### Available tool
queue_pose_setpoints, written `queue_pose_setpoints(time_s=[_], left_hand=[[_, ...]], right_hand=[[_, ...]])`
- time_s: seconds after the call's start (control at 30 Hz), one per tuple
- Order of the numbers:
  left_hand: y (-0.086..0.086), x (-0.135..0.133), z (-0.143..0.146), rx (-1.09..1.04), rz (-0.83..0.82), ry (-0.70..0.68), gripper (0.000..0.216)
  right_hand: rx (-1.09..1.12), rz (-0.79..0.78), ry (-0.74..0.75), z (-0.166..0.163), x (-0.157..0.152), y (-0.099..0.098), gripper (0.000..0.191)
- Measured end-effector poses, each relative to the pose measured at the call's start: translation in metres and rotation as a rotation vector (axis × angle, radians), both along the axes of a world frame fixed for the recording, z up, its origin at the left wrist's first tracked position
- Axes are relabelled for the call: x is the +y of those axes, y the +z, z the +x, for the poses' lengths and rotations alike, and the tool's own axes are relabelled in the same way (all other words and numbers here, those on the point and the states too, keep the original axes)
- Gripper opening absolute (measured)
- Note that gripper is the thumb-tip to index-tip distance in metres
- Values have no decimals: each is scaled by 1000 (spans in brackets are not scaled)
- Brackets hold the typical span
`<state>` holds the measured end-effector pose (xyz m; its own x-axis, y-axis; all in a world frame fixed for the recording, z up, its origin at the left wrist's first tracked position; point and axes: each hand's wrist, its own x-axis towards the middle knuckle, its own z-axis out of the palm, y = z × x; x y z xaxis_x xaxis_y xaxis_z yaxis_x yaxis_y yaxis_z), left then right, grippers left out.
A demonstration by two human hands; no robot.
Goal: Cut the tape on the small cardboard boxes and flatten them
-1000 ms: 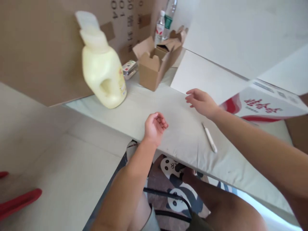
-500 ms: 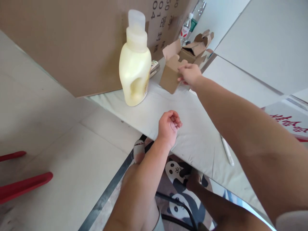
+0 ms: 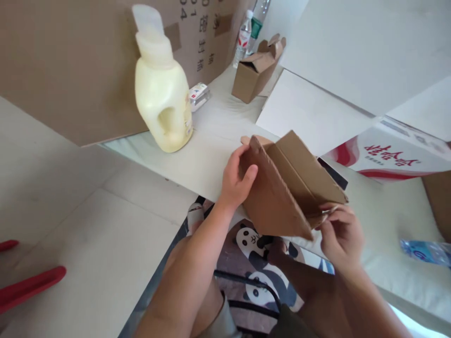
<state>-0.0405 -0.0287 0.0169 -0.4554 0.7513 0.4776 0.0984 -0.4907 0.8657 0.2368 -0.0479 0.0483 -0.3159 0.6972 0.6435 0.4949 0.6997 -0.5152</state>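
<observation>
An open brown cardboard box (image 3: 273,197) is held tilted over the near edge of the cloth-covered surface (image 3: 211,155), its opening and inner walls facing me. My left hand (image 3: 237,180) grips the box's left end, thumb on the near face and fingers around the far side. At the right end, my right hand (image 3: 340,234) pinches a flap or edge of the box between thumb and fingers. A pale yellow detergent bottle (image 3: 162,101) stands upright left of the box. Behind the box, a dark flat object (image 3: 332,172) is partly hidden.
A second cardboard box (image 3: 252,77) stands at the back by two plastic bottles (image 3: 243,40). Next to the detergent lies a small clear package (image 3: 199,96). A large carton (image 3: 88,70) walls the left; a red-and-white carton (image 3: 387,155) and a blue-labelled bottle (image 3: 426,252) are at right.
My right hand has brought one cardboard box from the back toward me. My left hand has gone from loosely curled and free to holding its left end. The view has shifted right.
</observation>
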Motion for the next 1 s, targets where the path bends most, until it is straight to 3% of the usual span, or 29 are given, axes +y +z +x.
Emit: queue_pose_setpoints(time_s=[0.13, 0.2, 0.3, 0.4, 0.47, 0.63, 0.83, 1.0], left_hand=[[-12, 12, 16, 22, -64, -26, 57], [-14, 17, 20, 32, -72, -47, 61], [-14, 24, 25, -45, -43, 45, 75], [-12, 31, 27, -86, -69, 35, 80], [-11, 37, 27, -124, -111, -27, 77], [-10, 48, 30, -130, -190, -259, 83], [-9, 44, 37, 74, -50, -324, 67], [-8, 38, 34, 209, -97, -249, 39]], right_hand=[[45, 6, -298, 23, -3, -24, 3], [140, -34, -392, 24, 4, -25, 21], [391, -286, -305, 23, 14, -30, 62], [532, -574, -121, 25, 15, -46, 56], [547, -632, -66, 26, 11, -57, 48], [536, -596, -141, 20, 11, -63, 44], [712, -595, -371, 16, 15, -45, 38], [640, -407, -73, 20, 12, -43, 58]])
